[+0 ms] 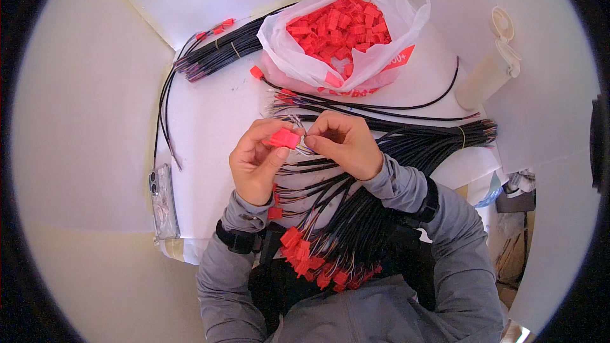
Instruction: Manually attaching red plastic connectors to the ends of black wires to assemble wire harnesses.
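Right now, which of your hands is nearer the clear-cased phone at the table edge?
Left. The left hand is just right of the phone, holding a red connector; the right hand lies farther right.

surface: white table top (210, 114), evenly lit | left: pale beige floor (82, 121) beside the table edge | upper right: white flip-cap tube (486, 76) lying on the table | left edge: phone in clear case (163, 202) | lower right: cluttered shelf area (515, 216), details unclear

I pinch a red plug (283, 138); black cables (356, 216), red plugs in a white bag (298, 51), my grey sleeves (406, 184).
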A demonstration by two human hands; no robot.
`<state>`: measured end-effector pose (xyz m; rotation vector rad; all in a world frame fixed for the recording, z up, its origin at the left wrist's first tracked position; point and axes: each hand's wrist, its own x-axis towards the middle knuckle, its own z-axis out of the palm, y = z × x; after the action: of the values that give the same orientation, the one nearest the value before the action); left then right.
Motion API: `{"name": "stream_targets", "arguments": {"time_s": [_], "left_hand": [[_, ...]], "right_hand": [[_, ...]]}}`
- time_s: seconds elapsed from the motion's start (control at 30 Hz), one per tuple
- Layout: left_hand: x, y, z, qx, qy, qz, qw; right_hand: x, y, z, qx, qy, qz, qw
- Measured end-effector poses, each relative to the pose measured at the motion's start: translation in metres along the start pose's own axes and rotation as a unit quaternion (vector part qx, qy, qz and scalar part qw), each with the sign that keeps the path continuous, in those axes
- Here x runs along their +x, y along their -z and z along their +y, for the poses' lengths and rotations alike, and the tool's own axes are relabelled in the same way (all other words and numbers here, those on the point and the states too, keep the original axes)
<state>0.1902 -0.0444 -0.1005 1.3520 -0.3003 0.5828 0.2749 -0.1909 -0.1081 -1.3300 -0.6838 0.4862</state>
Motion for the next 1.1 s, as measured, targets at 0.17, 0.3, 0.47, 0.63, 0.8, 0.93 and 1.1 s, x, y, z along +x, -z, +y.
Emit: {"name": "stream_targets", "arguments": {"time_s": [0.17, 0.3, 0.47, 0.63, 0.8, 0.93, 1.1], "left_hand": [[-0.001, 0.0, 0.001, -0.01, 0.005, -0.001, 1.0], [-0.001, 0.0, -0.001, -0.013, 0.002, -0.004, 1.0], [-0.001, -0.001, 0.0, -0.016, 0.022, 0.009, 1.0], [0.001, 0.0, -0.001, -0.081, 0.045, 0.005, 0.996], [0.0, 0.0, -0.001, -0.129, 0.091, 0.011, 0.987], [0.001, 0.001, 0.0, -0.203, 0.132, 0.038, 0.97], [0.001, 0.004, -0.001, -0.243, 0.148, 0.046, 0.958]], "right_hand": [[-0.002, -0.001, -0.008, 0.009, -0.013, 0.018, 1.0], [-0.003, -0.002, -0.006, 0.012, 0.008, 0.024, 1.0], [-0.002, -0.002, -0.001, 0.023, 0.017, 0.029, 0.999], [-0.002, -0.003, -0.003, 0.064, 0.035, -0.011, 0.997], [-0.002, -0.004, -0.006, 0.034, 0.064, -0.028, 0.997], [-0.003, -0.001, -0.012, -0.011, 0.063, -0.008, 0.998], [-0.001, 0.0, -0.012, -0.094, 0.1, 0.034, 0.99]]}}
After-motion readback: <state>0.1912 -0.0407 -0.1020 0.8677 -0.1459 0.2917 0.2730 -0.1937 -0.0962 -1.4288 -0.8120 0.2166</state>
